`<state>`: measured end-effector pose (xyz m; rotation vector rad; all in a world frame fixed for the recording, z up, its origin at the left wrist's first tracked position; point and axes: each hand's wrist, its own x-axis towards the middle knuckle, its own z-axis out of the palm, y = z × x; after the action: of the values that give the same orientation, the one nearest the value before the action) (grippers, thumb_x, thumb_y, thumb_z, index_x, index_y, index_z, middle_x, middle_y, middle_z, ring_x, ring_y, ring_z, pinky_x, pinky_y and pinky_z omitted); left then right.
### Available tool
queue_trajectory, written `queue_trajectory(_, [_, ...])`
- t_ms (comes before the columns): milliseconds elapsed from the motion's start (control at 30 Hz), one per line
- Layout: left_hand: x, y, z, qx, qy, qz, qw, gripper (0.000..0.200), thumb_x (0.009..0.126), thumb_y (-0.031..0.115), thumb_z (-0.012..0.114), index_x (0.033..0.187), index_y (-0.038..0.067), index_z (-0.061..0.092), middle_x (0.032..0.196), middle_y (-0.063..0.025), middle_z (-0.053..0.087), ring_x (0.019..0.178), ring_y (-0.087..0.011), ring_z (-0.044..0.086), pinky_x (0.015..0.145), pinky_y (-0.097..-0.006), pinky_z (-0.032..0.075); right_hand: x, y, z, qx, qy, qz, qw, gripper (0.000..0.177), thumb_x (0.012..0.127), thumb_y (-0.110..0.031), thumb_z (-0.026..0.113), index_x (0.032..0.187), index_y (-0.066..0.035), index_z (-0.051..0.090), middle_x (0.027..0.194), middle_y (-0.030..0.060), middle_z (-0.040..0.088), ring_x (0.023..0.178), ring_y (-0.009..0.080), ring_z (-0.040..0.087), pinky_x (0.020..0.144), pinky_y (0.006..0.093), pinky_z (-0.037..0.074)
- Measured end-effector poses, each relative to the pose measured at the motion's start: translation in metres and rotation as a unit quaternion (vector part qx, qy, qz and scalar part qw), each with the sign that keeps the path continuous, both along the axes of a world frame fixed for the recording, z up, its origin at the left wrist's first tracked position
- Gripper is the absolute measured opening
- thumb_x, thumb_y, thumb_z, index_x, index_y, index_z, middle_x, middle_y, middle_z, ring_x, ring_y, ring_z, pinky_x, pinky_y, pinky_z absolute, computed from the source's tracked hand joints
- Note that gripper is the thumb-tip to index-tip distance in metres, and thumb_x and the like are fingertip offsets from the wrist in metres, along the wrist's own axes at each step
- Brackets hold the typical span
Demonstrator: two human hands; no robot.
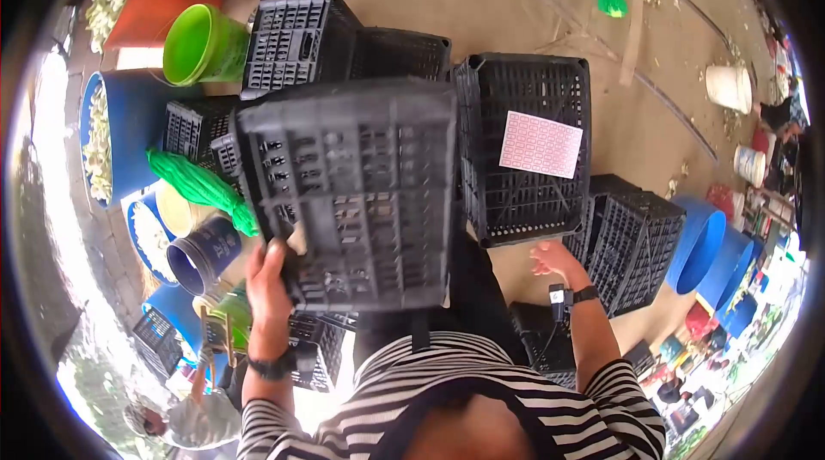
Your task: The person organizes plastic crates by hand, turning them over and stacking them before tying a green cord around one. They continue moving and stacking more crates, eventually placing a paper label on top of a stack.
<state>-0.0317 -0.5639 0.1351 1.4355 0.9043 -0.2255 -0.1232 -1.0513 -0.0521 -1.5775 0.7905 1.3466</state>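
Observation:
A black plastic crate, tilted and slightly blurred, is held up in front of my body. My left hand grips its lower left edge, with part of the fingers hidden behind it. Beside it on the right, another black crate has a white sheet with a red printed grid lying on it. Just below that crate's lower right corner is my right hand, its fingers apart and nothing in them.
More black crates stand at the right and behind. On the left are a green bucket, a blue barrel and green netting. Wooden poles lie at the top right. Another person is at the lower left.

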Motion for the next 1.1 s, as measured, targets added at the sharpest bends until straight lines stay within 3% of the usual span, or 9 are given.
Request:
queue_trajectory(100, [-0.054,0.0,0.044,0.039,0.01,0.024,0.999,0.022,0.086,0.021,0.051,0.096,0.001,0.055,0.073,-0.0033,0.056,0.059,-0.0102,0.053,0.053,-0.0225,0.045,0.038,0.026,0.02,0.065,-0.234,0.172,0.955,0.018,0.083,-0.017,0.052,0.082,-0.001,0.058,0.06,0.0051,0.056,0.056,0.0126,0.056,0.05,0.0258,0.045])
queue_trajectory(167, [-0.086,-0.003,0.061,0.058,0.002,0.075,0.996,0.02,0.086,0.022,0.052,0.092,0.002,0.055,0.073,-0.0025,0.055,0.059,-0.0098,0.053,0.054,-0.0219,0.044,0.053,0.048,0.015,0.106,-0.22,0.071,0.967,0.018,0.086,-0.015,0.049,0.087,0.0,0.059,0.066,0.0045,0.059,0.058,0.0107,0.055,0.056,0.0234,0.045])
queue_trajectory(300, [-0.16,-0.006,0.074,0.044,0.004,0.136,0.99,0.019,0.085,0.022,0.054,0.09,0.003,0.054,0.074,-0.0024,0.055,0.061,-0.0104,0.052,0.054,-0.0224,0.044,0.089,0.11,0.015,0.153,-0.257,0.143,0.944,0.018,0.085,-0.012,0.049,0.091,0.002,0.059,0.068,0.004,0.058,0.061,0.0093,0.055,0.056,0.024,0.044])
queue_trajectory(567, [-0.192,-0.016,0.056,0.125,-0.006,0.207,0.97,0.024,0.088,0.025,0.048,0.097,0.003,0.052,0.076,-0.0062,0.056,0.057,-0.0123,0.053,0.044,-0.022,0.043,0.113,0.21,-0.093,0.082,-0.431,0.481,0.759,0.021,0.078,-0.022,0.047,0.086,-0.007,0.06,0.083,0.0178,0.06,0.08,0.0381,0.056,0.069,0.0453,0.044])
queue_trajectory(733, [-0.2,0.007,0.078,0.137,0.01,0.259,0.956,0.025,0.088,0.029,0.048,0.092,0.004,0.05,0.073,-0.006,0.053,0.052,-0.013,0.052,0.041,-0.0231,0.043,0.117,0.243,-0.148,0.019,-0.389,0.492,0.778,0.02,0.078,-0.02,0.045,0.081,-0.007,0.06,0.084,0.0171,0.061,0.08,0.0375,0.057,0.069,0.0464,0.045])
queue_trajectory(800, [-0.184,0.011,0.083,0.27,0.091,0.262,0.922,0.032,0.095,0.032,0.035,0.084,0.005,0.049,0.071,0.0016,0.044,0.06,-0.005,0.043,0.05,-0.0179,0.037,0.117,0.255,-0.17,-0.006,-0.392,0.464,0.794,0.021,0.078,-0.02,0.046,0.081,-0.006,0.06,0.081,0.0177,0.061,0.08,0.0374,0.057,0.07,0.0464,0.045])
queue_trajectory(833, [-0.199,0.032,0.085,0.414,0.099,-0.006,0.905,0.034,0.096,0.03,0.034,0.092,0.002,0.051,0.079,-0.0011,0.05,0.067,-0.0057,0.046,0.059,-0.0187,0.039,0.119,0.263,-0.181,0.012,-0.401,0.474,0.783,0.02,0.077,-0.017,0.047,0.084,-0.005,0.06,0.083,0.0185,0.061,0.082,0.0374,0.057,0.071,0.0458,0.046])
queue_trajectory(933, [-0.194,0.03,0.073,0.454,0.05,0.113,0.883,0.039,0.095,0.029,0.034,0.113,-0.002,0.048,0.097,-0.0096,0.056,0.085,-0.0132,0.055,0.075,-0.0258,0.044,0.119,0.285,-0.212,0.01,-0.416,0.463,0.782,0.018,0.076,-0.012,0.047,0.085,-0.004,0.06,0.089,0.019,0.06,0.084,0.0369,0.057,0.073,0.0451,0.047])
queue_trajectory(1100, [-0.166,0.043,0.064,0.433,0.068,0.099,0.894,0.039,0.095,0.029,0.034,0.114,-0.002,0.048,0.098,-0.0097,0.056,0.086,-0.0137,0.055,0.076,-0.0262,0.044,0.116,0.324,-0.287,-0.057,-0.405,0.463,0.787,0.033,0.076,-0.011,0.049,0.108,-0.002,0.05,0.104,0.0171,0.055,0.101,0.0317,0.054,0.084,0.0405,0.044])
